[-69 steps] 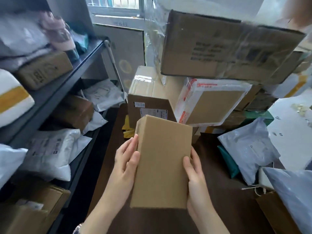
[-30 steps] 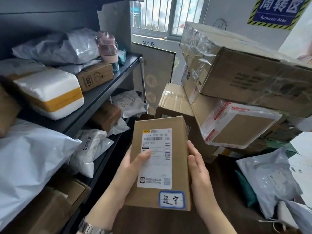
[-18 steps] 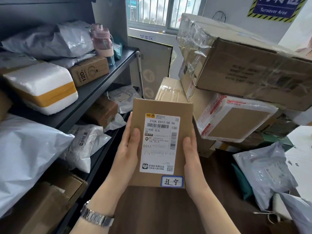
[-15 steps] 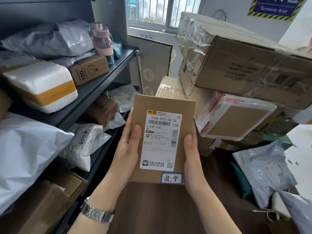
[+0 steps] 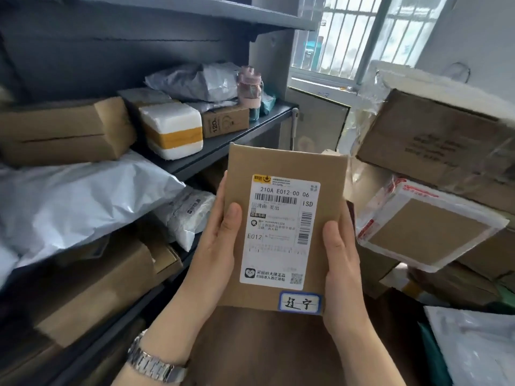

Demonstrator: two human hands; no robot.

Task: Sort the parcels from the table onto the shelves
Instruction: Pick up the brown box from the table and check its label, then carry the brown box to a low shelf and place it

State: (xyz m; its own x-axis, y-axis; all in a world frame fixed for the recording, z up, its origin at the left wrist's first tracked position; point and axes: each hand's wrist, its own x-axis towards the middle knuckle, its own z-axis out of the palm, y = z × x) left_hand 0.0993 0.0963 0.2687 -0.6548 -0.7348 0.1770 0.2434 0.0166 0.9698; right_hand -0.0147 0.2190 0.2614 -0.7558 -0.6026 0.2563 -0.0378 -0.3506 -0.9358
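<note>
I hold a small brown cardboard parcel [image 5: 284, 168] upright in front of me, above the dark wooden table [image 5: 264, 346]. Its white shipping label and a small blue-edged handwritten sticker face me. My left hand [image 5: 220, 243] grips its left edge with the thumb on the front. My right hand [image 5: 341, 263] grips the right edge the same way. The dark metal shelves [image 5: 223, 147] stand to my left, packed with boxes and poly bags.
On the middle shelf sit a brown box [image 5: 64, 132], a white foam box with yellow tape [image 5: 172, 129], a small carton [image 5: 225, 121], grey bags and a pink bottle [image 5: 250, 90]. Stacked cartons [image 5: 434, 137] tower at right. Grey poly bags [image 5: 473, 346] lie at the table's right.
I turned the parcel over so its label faces me, then raised it closer. My view swung up and left toward the shelves.
</note>
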